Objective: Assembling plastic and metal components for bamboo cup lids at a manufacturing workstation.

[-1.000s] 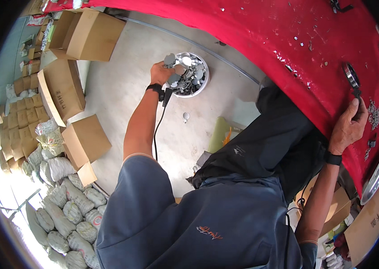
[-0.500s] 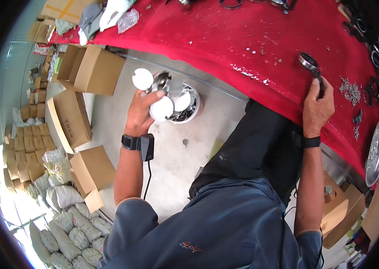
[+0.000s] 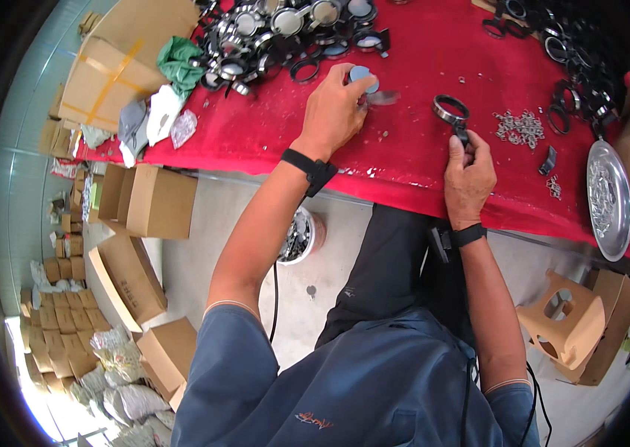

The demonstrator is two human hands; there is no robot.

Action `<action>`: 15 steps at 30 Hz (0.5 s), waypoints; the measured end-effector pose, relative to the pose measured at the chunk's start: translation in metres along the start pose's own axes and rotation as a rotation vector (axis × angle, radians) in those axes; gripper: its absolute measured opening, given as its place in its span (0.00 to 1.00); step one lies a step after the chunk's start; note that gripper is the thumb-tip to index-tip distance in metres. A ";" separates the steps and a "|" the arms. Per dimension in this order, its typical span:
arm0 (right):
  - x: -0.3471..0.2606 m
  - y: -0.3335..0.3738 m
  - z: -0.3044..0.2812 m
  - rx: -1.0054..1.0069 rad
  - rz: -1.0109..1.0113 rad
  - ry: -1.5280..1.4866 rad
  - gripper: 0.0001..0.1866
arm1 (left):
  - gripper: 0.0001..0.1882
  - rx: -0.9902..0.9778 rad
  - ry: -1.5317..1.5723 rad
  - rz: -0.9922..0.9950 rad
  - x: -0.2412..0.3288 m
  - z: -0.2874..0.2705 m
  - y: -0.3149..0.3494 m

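My left hand [image 3: 333, 113] is closed, pinching a grey-blue round disc [image 3: 359, 73] above the red cloth. By its fingertips is a shiny flat piece [image 3: 383, 97], smeared by motion; whether it is held too is unclear. My right hand [image 3: 470, 180] grips the black handle of a ring-shaped frame [image 3: 452, 121] with a shiny metal rim, like a magnifying glass frame, tilted up over the table's near edge. Right of it lie a heap of small metal fittings [image 3: 520, 128] and a small dark curved piece [image 3: 548, 160].
A big pile of round, handled frames [image 3: 289, 22] covers the far left; more frames [image 3: 570, 97] lie at the right. An oval metal tray [image 3: 622, 242] sits at the right edge. Below the table are a white bucket [image 3: 315, 246] of dark parts and several cardboard boxes [image 3: 162, 203].
My left hand has moved from above the bucket up and right over the table; the white discs there no longer show. The view has shifted, bringing the far pile in. My right hand keeps its frame.
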State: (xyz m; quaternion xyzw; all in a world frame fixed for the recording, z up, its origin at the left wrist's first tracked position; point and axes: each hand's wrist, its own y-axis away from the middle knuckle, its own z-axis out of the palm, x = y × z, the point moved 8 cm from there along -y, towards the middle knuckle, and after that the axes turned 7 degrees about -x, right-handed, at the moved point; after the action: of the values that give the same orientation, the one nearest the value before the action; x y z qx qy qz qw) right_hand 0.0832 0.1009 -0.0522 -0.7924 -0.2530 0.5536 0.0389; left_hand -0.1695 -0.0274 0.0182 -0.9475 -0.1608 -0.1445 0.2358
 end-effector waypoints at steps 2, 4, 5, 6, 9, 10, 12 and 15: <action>0.003 -0.001 0.002 -0.027 0.038 -0.011 0.20 | 0.37 -0.123 -0.127 0.024 0.006 0.010 -0.005; 0.003 -0.002 -0.002 -0.030 0.040 0.020 0.20 | 0.39 -0.185 -0.143 0.046 0.013 0.013 -0.005; 0.001 -0.001 -0.001 -0.051 0.043 0.046 0.21 | 0.41 -0.249 -0.165 0.049 0.011 0.015 -0.003; -0.001 -0.001 0.000 -0.070 0.056 0.032 0.20 | 0.51 -0.324 -0.111 0.024 0.005 0.017 -0.002; -0.001 -0.004 0.000 -0.081 0.041 0.027 0.21 | 0.60 -0.432 0.066 -0.079 -0.011 0.011 0.004; -0.002 -0.004 -0.002 -0.074 0.039 0.025 0.21 | 0.65 -0.449 0.077 -0.047 -0.015 0.010 0.006; -0.005 -0.003 0.000 -0.107 0.041 0.026 0.21 | 0.65 -0.455 0.087 -0.078 -0.030 0.001 0.013; -0.001 -0.003 0.001 -0.149 0.050 -0.009 0.22 | 0.55 -0.417 0.035 -0.088 -0.043 -0.011 0.023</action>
State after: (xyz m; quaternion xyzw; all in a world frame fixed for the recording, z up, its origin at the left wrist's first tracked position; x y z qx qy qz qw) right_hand 0.0808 0.1030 -0.0502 -0.7968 -0.2739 0.5375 -0.0349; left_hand -0.2023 -0.0617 0.0030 -0.9651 -0.1646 -0.2011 0.0308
